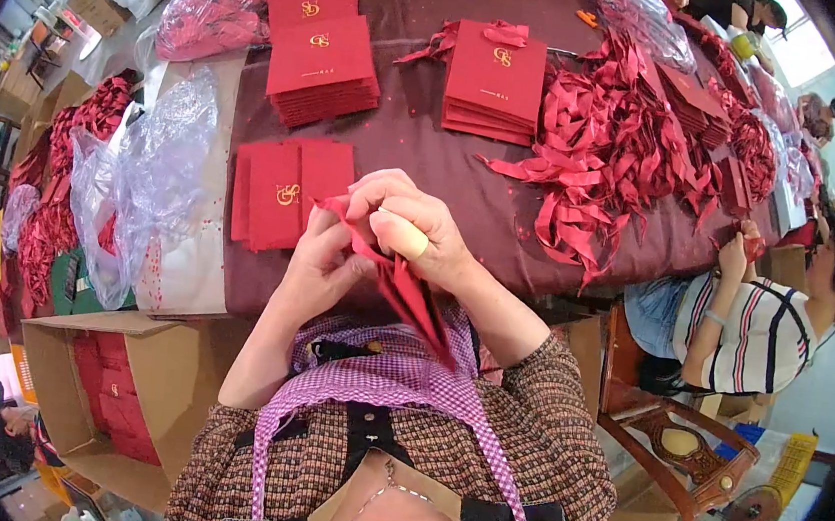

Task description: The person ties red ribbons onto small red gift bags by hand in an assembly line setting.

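My left hand (320,263) is closed, pinching a red ribbon (357,243) between thumb and fingers. Curled just beside it, my right hand (420,231) also grips the ribbon, and a pale yellow wrap covers one of its fingers. Below the fingers hangs a flat dark red paper pouch (417,316), seen almost edge-on in front of my checked apron; how the ribbon joins it is hidden. Past my left hand, flat red pouches with gold print (267,201) lie on the maroon tablecloth (406,169).
Stacks of red pouches (324,61) (495,82) stand farther back. A heap of loose red ribbons (599,147) spreads at right. Clear plastic bags (154,175) lie at left, above an open cardboard box (174,388) holding red goods. A co-worker (747,332) sits at right beside a wooden chair (676,446).
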The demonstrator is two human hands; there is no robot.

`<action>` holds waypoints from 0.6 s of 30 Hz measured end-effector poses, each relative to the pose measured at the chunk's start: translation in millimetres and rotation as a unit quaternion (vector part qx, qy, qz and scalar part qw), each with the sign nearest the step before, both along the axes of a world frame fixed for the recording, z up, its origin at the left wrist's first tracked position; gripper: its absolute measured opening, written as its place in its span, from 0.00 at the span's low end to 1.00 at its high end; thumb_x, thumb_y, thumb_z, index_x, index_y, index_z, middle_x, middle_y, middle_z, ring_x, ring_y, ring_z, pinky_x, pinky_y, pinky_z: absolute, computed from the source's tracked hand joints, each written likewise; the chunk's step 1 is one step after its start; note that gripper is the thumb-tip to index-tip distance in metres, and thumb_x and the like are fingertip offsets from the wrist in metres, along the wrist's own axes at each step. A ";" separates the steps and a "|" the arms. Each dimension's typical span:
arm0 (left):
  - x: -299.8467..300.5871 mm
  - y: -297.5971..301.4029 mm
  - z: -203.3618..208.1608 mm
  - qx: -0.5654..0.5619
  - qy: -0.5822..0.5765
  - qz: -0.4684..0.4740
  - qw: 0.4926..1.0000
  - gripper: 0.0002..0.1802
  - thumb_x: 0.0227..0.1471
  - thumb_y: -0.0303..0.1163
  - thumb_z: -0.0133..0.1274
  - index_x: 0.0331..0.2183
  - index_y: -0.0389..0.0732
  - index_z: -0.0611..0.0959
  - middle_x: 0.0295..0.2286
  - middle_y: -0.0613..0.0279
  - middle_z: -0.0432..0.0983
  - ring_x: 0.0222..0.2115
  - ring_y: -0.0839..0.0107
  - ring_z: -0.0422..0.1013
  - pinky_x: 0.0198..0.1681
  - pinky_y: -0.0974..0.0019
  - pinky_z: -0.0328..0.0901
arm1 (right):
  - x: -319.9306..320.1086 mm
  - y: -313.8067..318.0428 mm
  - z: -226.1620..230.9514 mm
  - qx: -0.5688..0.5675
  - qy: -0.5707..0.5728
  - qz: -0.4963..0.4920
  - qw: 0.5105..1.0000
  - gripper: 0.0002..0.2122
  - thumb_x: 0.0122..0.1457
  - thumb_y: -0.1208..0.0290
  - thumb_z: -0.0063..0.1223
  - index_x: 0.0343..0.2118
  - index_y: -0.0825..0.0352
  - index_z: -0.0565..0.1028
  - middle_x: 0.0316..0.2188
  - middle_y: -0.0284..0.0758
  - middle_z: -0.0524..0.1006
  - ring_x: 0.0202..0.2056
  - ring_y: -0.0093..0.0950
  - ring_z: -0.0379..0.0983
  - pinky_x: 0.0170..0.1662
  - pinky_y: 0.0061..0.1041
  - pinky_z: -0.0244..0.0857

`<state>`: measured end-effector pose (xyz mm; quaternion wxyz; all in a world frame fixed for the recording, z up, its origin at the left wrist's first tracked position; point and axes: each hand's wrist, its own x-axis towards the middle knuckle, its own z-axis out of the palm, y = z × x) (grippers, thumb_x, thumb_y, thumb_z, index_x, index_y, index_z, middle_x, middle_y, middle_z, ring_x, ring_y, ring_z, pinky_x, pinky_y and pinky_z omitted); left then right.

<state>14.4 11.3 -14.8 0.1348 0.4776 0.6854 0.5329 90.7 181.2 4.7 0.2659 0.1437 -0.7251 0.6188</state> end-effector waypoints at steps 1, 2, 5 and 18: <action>0.4 2.4 6.3 -0.009 0.007 0.019 1.000 0.13 0.42 0.28 0.63 0.32 0.35 0.79 0.39 0.54 0.70 0.41 0.58 0.66 0.42 0.63 0.63 | 0.2 0.5 -1.2 -0.010 -0.023 -0.013 1.000 0.08 0.60 0.73 0.49 0.25 0.69 0.74 0.36 0.34 0.76 0.45 0.32 0.68 0.51 0.31 0.60; -2.6 4.5 7.3 -0.005 0.035 0.025 0.999 0.12 0.41 0.27 0.63 0.30 0.35 0.79 0.36 0.55 0.71 0.39 0.59 0.67 0.41 0.63 0.63 | 0.9 7.1 -0.9 0.000 -0.024 -0.041 0.999 0.07 0.59 0.73 0.51 0.25 0.67 0.75 0.38 0.35 0.76 0.46 0.32 0.69 0.51 0.30 0.61; -6.9 -1.1 11.4 0.042 -0.051 0.089 0.994 0.08 0.42 0.23 0.62 0.26 0.33 0.78 0.28 0.62 0.71 0.33 0.67 0.68 0.39 0.66 0.63 | -13.5 55.1 -7.5 0.224 0.058 -0.254 0.939 0.06 0.51 0.72 0.59 0.32 0.64 0.76 0.33 0.38 0.78 0.38 0.39 0.75 0.44 0.35 0.66; -23.0 -3.3 -5.7 -0.013 -0.084 0.214 0.973 0.05 0.48 0.23 0.58 0.30 0.34 0.78 0.26 0.65 0.65 0.29 0.76 0.64 0.33 0.73 0.61 | 23.6 121.6 -64.5 0.408 -0.165 -0.398 0.805 0.05 0.54 0.72 0.56 0.33 0.63 0.74 0.34 0.34 0.75 0.40 0.37 0.69 0.45 0.37 0.59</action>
